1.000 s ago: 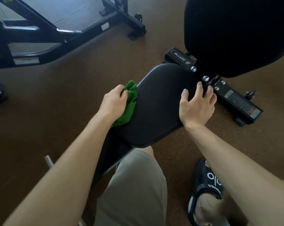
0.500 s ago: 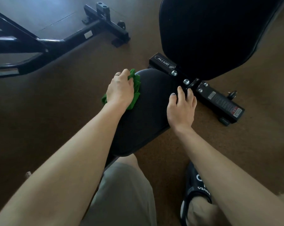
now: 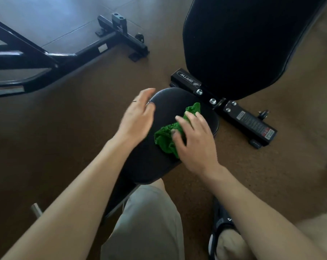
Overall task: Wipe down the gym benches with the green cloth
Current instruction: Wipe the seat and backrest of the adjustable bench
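One green cloth [image 3: 168,136], crumpled, on black seat pad [image 3: 149,166] of gym bench. Right hand [image 3: 194,141] flat on cloth, fingers spread, pressing, not clenched. Left hand [image 3: 138,117] open, blurred, at pad's left edge, apart from cloth. Upright back pad [image 3: 243,44] beyond. Black steel frame [image 3: 46,59] on brown floor [image 3: 65,128], far left.

My right hand [image 3: 194,139] and the cloth [image 3: 168,136] take up the right half of the seat [image 3: 149,166]; my left hand [image 3: 138,117] covers its far-left edge, leaving the near part bare. The backrest [image 3: 243,44] and bracket [image 3: 215,102] block the far side. Open floor [image 3: 65,137] lies left, bounded far-left by a frame [image 3: 55,59].
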Action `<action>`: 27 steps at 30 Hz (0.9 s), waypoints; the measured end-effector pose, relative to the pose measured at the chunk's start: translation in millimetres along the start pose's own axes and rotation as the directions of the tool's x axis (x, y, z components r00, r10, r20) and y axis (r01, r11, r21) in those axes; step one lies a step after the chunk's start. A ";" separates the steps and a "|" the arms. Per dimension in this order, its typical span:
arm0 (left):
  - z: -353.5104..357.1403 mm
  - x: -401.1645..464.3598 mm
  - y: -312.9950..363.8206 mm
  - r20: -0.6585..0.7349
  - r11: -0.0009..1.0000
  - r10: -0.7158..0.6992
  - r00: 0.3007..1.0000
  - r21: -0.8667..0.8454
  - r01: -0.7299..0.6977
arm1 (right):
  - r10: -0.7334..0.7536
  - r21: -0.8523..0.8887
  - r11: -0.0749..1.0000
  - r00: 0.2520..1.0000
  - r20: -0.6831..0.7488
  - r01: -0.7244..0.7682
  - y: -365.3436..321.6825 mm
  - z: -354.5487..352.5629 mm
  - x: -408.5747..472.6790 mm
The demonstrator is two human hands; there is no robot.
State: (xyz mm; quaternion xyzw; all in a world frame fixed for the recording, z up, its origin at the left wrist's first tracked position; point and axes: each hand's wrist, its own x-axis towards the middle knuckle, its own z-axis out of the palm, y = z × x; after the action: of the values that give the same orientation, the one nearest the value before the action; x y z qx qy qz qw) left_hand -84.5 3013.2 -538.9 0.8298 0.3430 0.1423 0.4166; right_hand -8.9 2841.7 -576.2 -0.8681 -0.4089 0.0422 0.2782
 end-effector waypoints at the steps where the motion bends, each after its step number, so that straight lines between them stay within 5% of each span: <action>1: -10.0 3.5 -11.6 -0.024 0.991 -0.104 0.994 0.086 0.105 | 0.017 -0.078 0.997 0.998 0.058 -0.013 -6.1 5.7 -1.2; 5: -13.6 5.2 -42.2 0.086 0.884 -0.450 0.889 0.183 0.430 | 0.077 -0.157 0.986 0.993 0.085 -0.063 -16.4 18.2 -1.2; 11: -8.0 3.8 -45.4 -0.057 0.887 -0.443 0.895 0.120 0.446 | -0.081 -0.119 0.989 0.996 0.040 0.085 -2.8 29.4 24.3; 18: -5.0 2.3 -43.4 -0.093 0.878 -0.422 0.902 0.204 0.432 | -0.220 -0.055 0.971 0.956 0.197 0.235 -19.6 57.2 136.3; 23: -4.4 1.1 -42.8 -0.098 0.881 -0.411 0.906 0.214 0.422 | -0.452 0.064 0.890 0.855 0.255 0.451 -30.0 49.4 100.9; 27: -4.9 1.9 -41.4 -0.105 0.886 -0.405 0.908 0.199 0.418 | -0.496 0.077 0.861 0.797 0.343 0.503 -26.2 48.4 116.4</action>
State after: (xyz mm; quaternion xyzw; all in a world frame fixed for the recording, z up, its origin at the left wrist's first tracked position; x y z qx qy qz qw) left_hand -104.3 3034.8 -568.7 0.7738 0.5371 0.0375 0.3337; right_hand 35.6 2962.1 -585.4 -0.7101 -0.6664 0.1179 0.1943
